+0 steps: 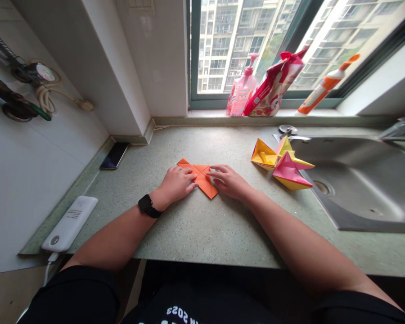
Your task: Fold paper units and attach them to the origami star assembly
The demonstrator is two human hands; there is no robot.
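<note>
A folded piece of orange paper (205, 180) lies flat on the counter in front of me, with crossing creases and pointed corners. My left hand (179, 182), with a black watch at the wrist, rests its fingers on the paper's left part; the thumb is apart, near the lower edge. On the other side, my right hand (230, 180) has its fingers stretched out and spread, their tips at the paper's right edge. Neither hand visibly grips the paper. To the right stand folded paper shapes: a yellow-orange one (261, 155) and a pink-and-yellow one (292, 173).
A steel sink (374, 180) is set into the counter at right. At left lie a phone (114, 156) and a white power bank (70, 222) with a cable. The windowsill holds a pink pump bottle (241, 92), a red pouch (275, 87) and an orange-and-white bottle (320, 92).
</note>
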